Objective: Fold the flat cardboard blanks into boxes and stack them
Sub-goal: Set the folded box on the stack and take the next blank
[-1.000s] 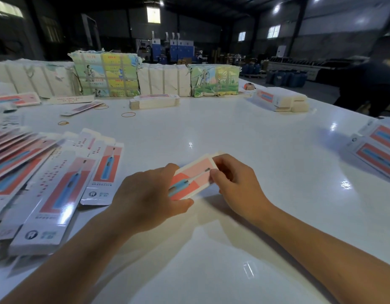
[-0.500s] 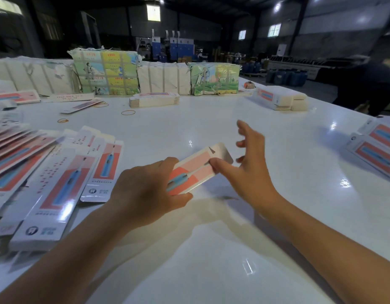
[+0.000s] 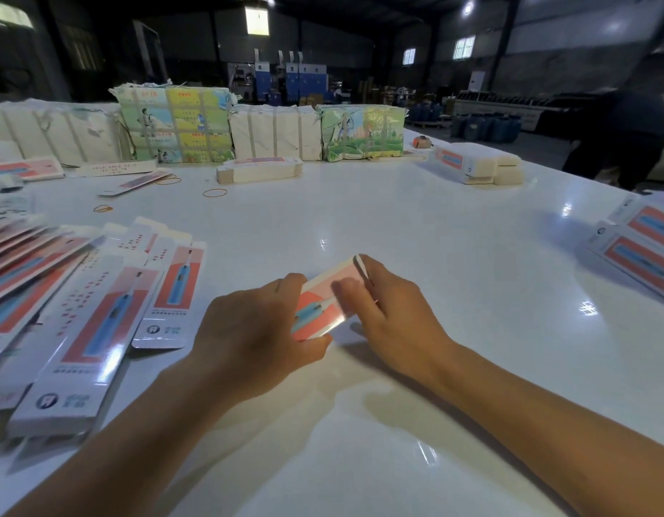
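Right hand (image 3: 393, 311) grip back on box (image 3: 323, 304), seemingly closing flap

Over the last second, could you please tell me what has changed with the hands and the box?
The right hand, which had let go and spread open, came back down onto the box, fingers over its far end. The left hand kept gripping the near end; the flat blanks stayed put.
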